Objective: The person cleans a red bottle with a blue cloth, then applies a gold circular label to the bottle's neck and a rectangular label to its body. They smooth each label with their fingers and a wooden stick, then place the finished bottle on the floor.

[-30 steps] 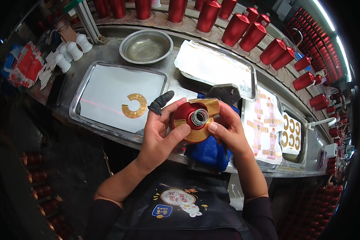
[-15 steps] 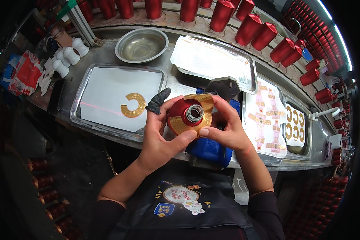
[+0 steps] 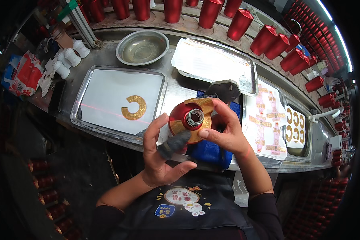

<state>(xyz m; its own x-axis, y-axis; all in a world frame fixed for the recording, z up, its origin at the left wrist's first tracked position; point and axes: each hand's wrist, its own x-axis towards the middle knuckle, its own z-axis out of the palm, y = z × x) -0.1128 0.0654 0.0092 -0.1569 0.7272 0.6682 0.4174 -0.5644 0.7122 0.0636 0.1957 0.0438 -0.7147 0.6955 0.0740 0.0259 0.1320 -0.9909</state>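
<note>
My right hand grips a red metallic bottle with a silver threaded neck, thumb in front and fingers behind. A gold curved label lies around the bottle's shoulder; its upper end stands away from the surface. My left hand is off the bottle's side, with thumb and index finger spread. A dark grey cloth-like piece, seemingly worn on one left finger, reaches the label's lower left part; whether it presses there is hard to tell. A dark block and blue cloth sit behind and below the bottle.
A tray with white paper holds one gold C-shaped label. Behind are a metal bowl and a paper-covered tray. Label sheets lie right. Red bottles line the far conveyor; white figurine-shaped pieces stand left.
My left hand has let go of the bottle and dropped down and left, bringing the dark piece from beside the bottle to its label. Bottles on the conveyor have shifted right.
</note>
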